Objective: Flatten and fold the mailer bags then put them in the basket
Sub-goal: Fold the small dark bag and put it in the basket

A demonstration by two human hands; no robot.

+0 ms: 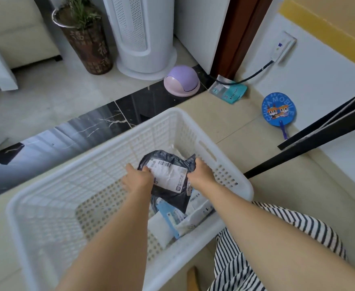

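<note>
Inside white basket [233,173]: left hand [137,180], right hand [200,172] grip-pinching grey mailer bag [168,175].

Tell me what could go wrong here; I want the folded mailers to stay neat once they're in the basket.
1. The grey mailer bag, gripped by the left hand and right hand, looks crumpled and may spring open once released.
2. It is over the loose pile of mailers in one corner of the basket, so it may slide off or disturb them.
</note>
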